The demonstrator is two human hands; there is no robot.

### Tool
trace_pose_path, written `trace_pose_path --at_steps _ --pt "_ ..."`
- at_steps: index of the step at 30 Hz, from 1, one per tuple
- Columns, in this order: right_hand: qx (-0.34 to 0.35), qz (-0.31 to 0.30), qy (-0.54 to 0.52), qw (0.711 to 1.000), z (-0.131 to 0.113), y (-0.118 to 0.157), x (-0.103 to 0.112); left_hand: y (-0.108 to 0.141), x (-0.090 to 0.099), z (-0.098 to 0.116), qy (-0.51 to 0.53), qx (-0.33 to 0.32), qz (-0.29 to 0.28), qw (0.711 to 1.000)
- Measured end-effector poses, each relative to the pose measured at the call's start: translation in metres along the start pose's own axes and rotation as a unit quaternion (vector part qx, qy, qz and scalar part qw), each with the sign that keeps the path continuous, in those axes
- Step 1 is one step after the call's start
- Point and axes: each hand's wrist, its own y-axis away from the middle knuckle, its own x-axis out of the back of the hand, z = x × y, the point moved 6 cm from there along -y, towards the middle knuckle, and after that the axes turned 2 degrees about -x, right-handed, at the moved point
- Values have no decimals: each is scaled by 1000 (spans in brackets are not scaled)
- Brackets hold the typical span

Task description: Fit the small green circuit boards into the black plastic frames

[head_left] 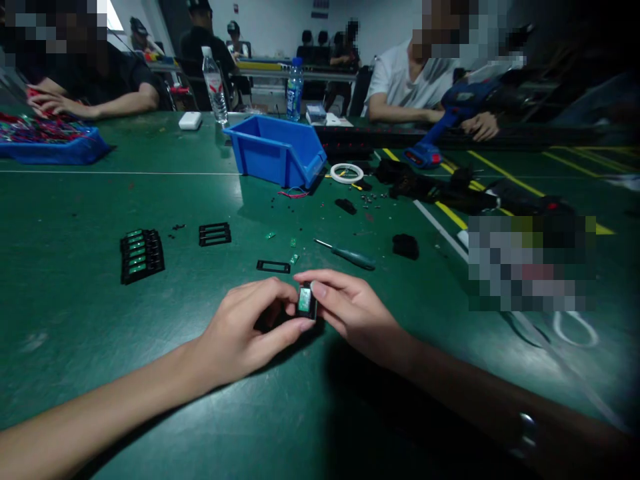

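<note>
Over the green table (100,333), the left hand (245,330) and right hand (355,310) pinch a small black casing (305,301) by its edges! Room opens leftward, while a flat frame (287,268) and screwdriver (353,257) lie just beyond.

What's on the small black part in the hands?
A green board shows on the black part, held by the left hand and right hand. They cover some edges; anything beneath the board is hidden.
</note>
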Motion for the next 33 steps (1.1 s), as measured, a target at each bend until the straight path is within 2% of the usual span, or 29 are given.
trace_pose_path --at_steps 4,8,14,21,28,33 --pt "-50 -9 -156 986 12 -4 -14 -2 8 4 3 -30 39 999" --pt "-60 -24 -214 975 21 -5 -21 -1 6 3 -8 -47 44 998" --pt "-76 -32 -204 975 29 -6 -16 4 -3 -5 4 -23 27 999" --pt "-43 -54 -134 989 32 -8 -16 4 -7 -9 -8 -7 30 999" --pt "-55 -37 -180 982 31 -9 -14 2 -9 -11 -13 6 21 1000" --pt "-35 -27 -178 983 30 -9 -16 3 -9 -11 -14 2 20 1000"
